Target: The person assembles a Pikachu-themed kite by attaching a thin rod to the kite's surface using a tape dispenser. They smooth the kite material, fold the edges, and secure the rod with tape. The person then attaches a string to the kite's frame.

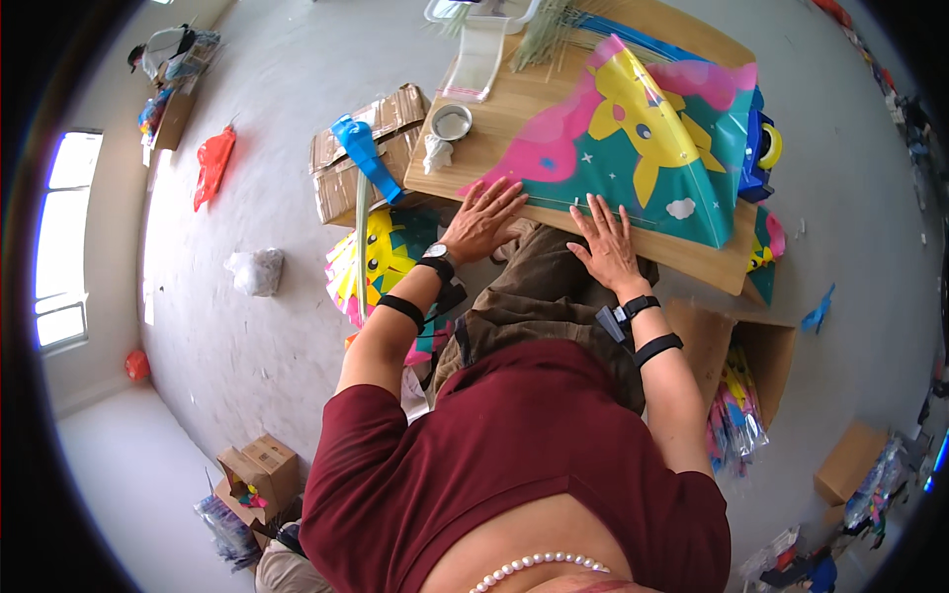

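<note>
A kite sheet [633, 148] lies across the wooden table [707, 265], printed with a yellow cartoon figure on teal and pink. My left hand [484, 219] rests on its near edge at the left, fingers stretched out flat. Further right along that edge, my right hand [608, 247] lies with its fingers apart, the tips on the teal fabric. A thin pale line, either a seam or a rod, runs along the edge between the hands; I cannot tell which. Neither hand holds anything.
A round tin [452, 123], crumpled white tissue [437, 153], a clear bag [474, 61] and thin rods [544, 40] share the tabletop. At the right edge sits a blue tape dispenser [756, 158]. Cardboard boxes stand left [331, 163] and lower right [776, 346].
</note>
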